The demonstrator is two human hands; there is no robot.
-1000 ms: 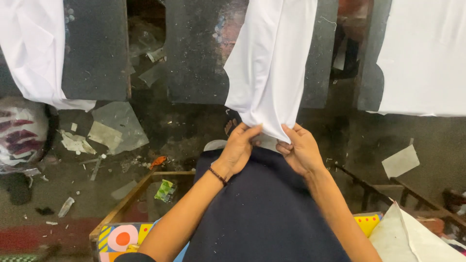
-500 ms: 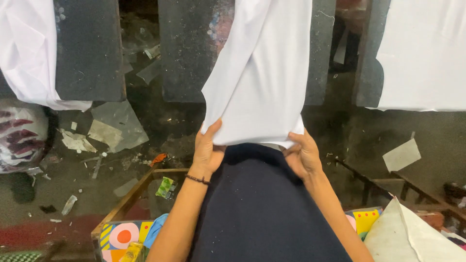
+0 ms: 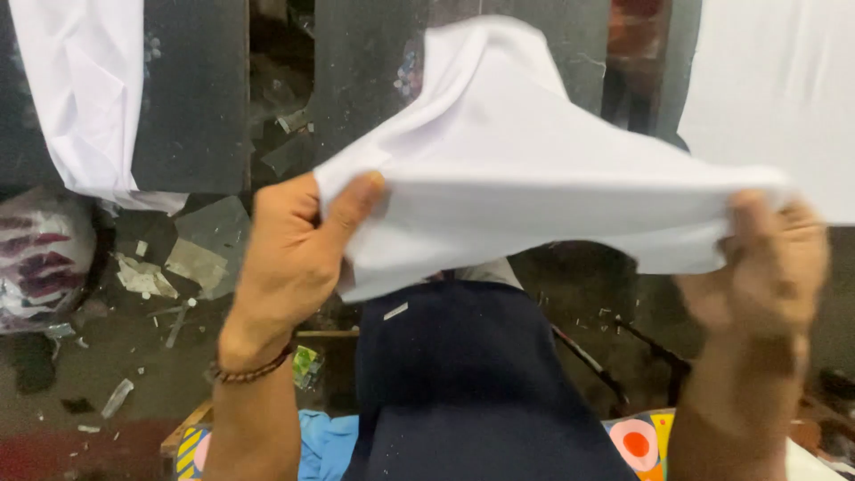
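Observation:
A white cloth piece [image 3: 525, 169] is stretched wide in front of me, raised close to the camera. My left hand [image 3: 289, 258] pinches its left edge, thumb on top, with a beaded bracelet at the wrist. My right hand [image 3: 766, 267], blurred, grips the cloth's right edge. Below the cloth lies a dark navy garment [image 3: 472, 383] over a board, running from the cloth down to the bottom of the view.
More white cloth hangs at the top left [image 3: 85, 89] and top right [image 3: 775, 98] against dark panels. The floor at left holds paper scraps [image 3: 191, 258] and a striped bag [image 3: 40, 267]. A colourful patterned surface [image 3: 637, 441] shows at the bottom.
Both hands have lifted the white cloth off the navy garment's end and pulled apart, spreading it wide and bringing it much nearer the camera.

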